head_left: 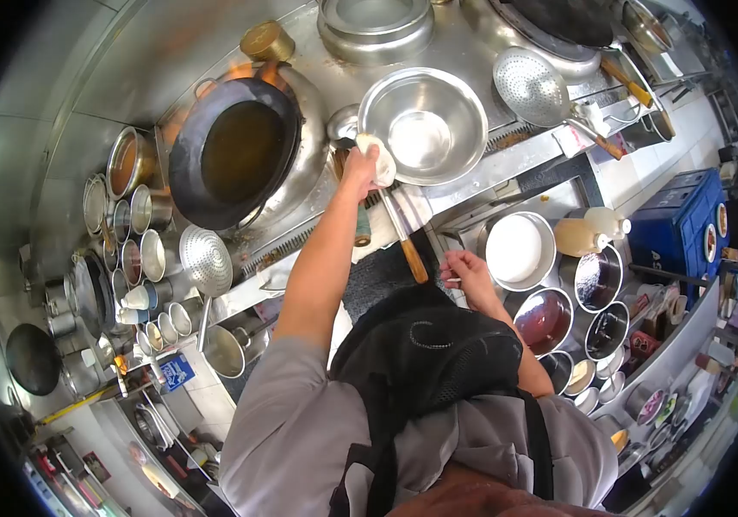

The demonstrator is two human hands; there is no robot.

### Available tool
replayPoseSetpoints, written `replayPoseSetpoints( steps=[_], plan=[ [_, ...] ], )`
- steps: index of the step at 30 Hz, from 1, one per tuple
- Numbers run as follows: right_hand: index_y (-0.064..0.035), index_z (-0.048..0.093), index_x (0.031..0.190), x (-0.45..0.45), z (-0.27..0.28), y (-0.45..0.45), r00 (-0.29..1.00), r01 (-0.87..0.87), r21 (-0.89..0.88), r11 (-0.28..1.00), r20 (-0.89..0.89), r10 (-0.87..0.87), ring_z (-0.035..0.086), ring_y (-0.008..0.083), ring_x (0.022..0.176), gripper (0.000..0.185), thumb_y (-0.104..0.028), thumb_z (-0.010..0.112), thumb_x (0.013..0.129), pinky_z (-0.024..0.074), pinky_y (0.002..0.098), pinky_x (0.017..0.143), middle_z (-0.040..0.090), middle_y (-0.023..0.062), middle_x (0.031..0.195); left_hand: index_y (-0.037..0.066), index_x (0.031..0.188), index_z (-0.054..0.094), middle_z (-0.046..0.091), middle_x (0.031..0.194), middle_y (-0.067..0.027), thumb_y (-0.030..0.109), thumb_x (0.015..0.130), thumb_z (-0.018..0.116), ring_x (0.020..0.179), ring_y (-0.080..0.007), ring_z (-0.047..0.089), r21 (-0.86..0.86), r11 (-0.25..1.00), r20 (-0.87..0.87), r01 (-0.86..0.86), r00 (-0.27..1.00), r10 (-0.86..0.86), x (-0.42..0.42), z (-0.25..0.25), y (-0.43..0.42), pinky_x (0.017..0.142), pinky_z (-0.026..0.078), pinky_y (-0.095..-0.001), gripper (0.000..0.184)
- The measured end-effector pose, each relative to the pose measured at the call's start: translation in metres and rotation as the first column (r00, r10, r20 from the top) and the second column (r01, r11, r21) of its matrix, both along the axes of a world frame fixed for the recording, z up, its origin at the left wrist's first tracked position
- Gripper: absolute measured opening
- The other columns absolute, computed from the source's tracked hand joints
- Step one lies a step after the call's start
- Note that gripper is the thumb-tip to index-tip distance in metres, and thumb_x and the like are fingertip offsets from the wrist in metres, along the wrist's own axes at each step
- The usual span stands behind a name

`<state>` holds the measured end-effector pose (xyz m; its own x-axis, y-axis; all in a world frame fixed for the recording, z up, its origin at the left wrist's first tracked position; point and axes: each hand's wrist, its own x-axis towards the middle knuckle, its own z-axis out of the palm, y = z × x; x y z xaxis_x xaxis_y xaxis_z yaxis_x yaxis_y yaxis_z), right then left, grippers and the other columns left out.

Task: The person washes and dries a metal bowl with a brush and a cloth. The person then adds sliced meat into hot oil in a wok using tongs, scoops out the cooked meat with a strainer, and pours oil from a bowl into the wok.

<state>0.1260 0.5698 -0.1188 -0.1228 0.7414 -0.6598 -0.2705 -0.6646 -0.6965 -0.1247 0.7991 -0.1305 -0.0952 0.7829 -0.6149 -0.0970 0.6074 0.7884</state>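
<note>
My left hand (362, 172) reaches over the stove's front edge, closed around a wadded pale cloth (379, 160). Right beside it are a ladle bowl (345, 124) and a large, shiny steel bowl (425, 129). A tool with a wooden handle (414, 260) slants over the edge below the cloth; whether my left hand touches it I cannot tell. To the left, a black wok (235, 153) holds dark liquid, with flames behind it. My right hand (470, 274) is held low near a pot of white contents (520, 250), its fingers curled in; anything between them is too small to name.
A perforated skimmer (531, 86) rests on the stove at right, another skimmer (206, 261) at left. Several metal containers (152, 255) crowd the left side. On the right stand pots of dark sauce (599, 278), plastic jugs (582, 237) and a blue crate (675, 228).
</note>
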Motion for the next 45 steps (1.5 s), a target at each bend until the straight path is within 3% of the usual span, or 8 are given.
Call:
replayPoseSetpoints(
  steps=[3, 8, 9, 12, 19, 25, 35, 45],
  plan=[
    [-0.0008, 0.06, 0.122, -0.001, -0.007, -0.006, 1.0, -0.021, -0.068, 0.997, -0.007, 0.021, 0.063, 0.0116, 0.08, 0.029, -0.02, 0.059, 0.1, 0.0544, 0.0254, 0.068, 0.067, 0.0067, 0.099, 0.005, 0.13, 0.044, 0.061, 0.113, -0.0121, 0.016, 0.092, 0.067, 0.096, -0.0254, 0.068, -0.043, 0.998, -0.018, -0.045, 0.999, 0.045, 0.011, -0.01, 0.009, 0.069, 0.061, -0.0483, 0.045],
    [-0.0016, 0.062, 0.12, -0.011, -0.005, -0.01, 0.985, -0.17, -0.055, 0.984, -0.005, 0.17, 0.064, 0.0118, 0.079, 0.028, -0.021, 0.061, 0.099, 0.053, 0.0255, 0.068, 0.067, 0.0056, 0.095, 0.001, 0.124, 0.054, 0.067, 0.115, -0.0111, 0.008, 0.089, 0.068, 0.102, -0.0207, 0.066, 0.507, 0.862, -0.036, -0.004, 0.999, 0.026, 0.026, -0.032, 0.002, 0.087, 0.054, -0.0343, 0.039],
    [-0.0015, 0.062, 0.12, -0.015, -0.006, -0.008, 0.977, -0.212, -0.025, 0.977, -0.005, 0.212, 0.064, 0.0122, 0.079, 0.03, -0.023, 0.064, 0.098, 0.0522, 0.026, 0.067, 0.067, 0.0059, 0.094, 0.002, 0.126, 0.055, 0.068, 0.115, -0.0127, 0.013, 0.088, 0.07, 0.104, -0.0226, 0.066, 0.497, 0.836, -0.462, 0.233, 0.887, 0.027, 0.025, -0.002, -0.011, 0.088, 0.054, -0.0353, 0.042],
    [0.0024, 0.062, 0.115, -0.033, -0.013, -0.011, 0.959, -0.28, -0.024, 0.96, 0.047, 0.281, 0.062, 0.0125, 0.072, 0.026, -0.019, 0.062, 0.1, 0.0497, 0.0249, 0.062, 0.066, 0.0077, 0.088, 0.0, 0.131, 0.051, 0.062, 0.123, -0.0191, 0.026, 0.089, 0.072, 0.111, -0.0278, 0.061, 0.506, 0.797, -0.696, 0.329, 0.701, 0.153, -0.003, 0.016, -0.048, 0.094, 0.05, -0.0403, 0.053],
    [-0.0074, 0.066, 0.115, -0.088, -0.093, -0.025, 0.626, -0.76, 0.414, 0.501, 0.258, 0.736, 0.066, 0.0169, 0.074, 0.025, -0.025, 0.065, 0.097, 0.0546, 0.031, 0.065, 0.07, 0.0088, 0.1, 0.004, 0.128, 0.051, 0.059, 0.117, -0.0059, 0.02, 0.097, 0.067, 0.107, -0.015, 0.059, 0.673, 0.72, -0.125, -0.172, 0.932, 0.339, -0.136, 0.118, -0.264, 0.092, 0.05, -0.0327, 0.038],
    [-0.0079, 0.066, 0.115, -0.219, -0.09, -0.072, 0.379, -0.893, 0.392, 0.22, 0.394, 0.838, 0.066, 0.0172, 0.074, 0.025, -0.025, 0.065, 0.097, 0.0548, 0.0314, 0.066, 0.071, 0.0083, 0.101, 0.005, 0.128, 0.051, 0.061, 0.112, -0.0053, 0.016, 0.096, 0.068, 0.103, -0.0134, 0.06, 0.673, 0.453, 0.005, -0.585, 0.616, 0.788, -0.25, 0.145, -0.519, 0.089, 0.051, -0.0311, 0.038],
    [-0.0086, 0.066, 0.115, -0.406, -0.074, -0.167, 0.035, -0.974, 0.201, -0.103, 0.586, 0.809, 0.067, 0.0176, 0.076, 0.025, -0.025, 0.065, 0.096, 0.0552, 0.032, 0.068, 0.071, 0.0075, 0.102, 0.004, 0.119, 0.052, 0.064, 0.105, -0.0054, 0.01, 0.094, 0.067, 0.093, -0.012, 0.063, 0.765, -0.146, 0.125, -0.628, -0.077, 0.989, -0.444, 0.123, -0.806, 0.081, 0.054, -0.0282, 0.03],
    [-0.0094, 0.066, 0.115, -0.593, -0.135, -0.251, -0.016, -0.997, 0.058, -0.057, 0.55, 0.835, 0.067, 0.018, 0.077, 0.025, -0.025, 0.065, 0.096, 0.0555, 0.0326, 0.069, 0.071, 0.0066, 0.102, 0.003, 0.118, 0.051, 0.064, 0.106, -0.0091, 0.003, 0.091, 0.067, 0.094, -0.018, 0.065, 0.779, -0.369, 0.329, -0.507, -0.171, 0.929, -0.766, 0.126, -0.89, 0.083, 0.055, -0.0325, 0.032]
  ],
)
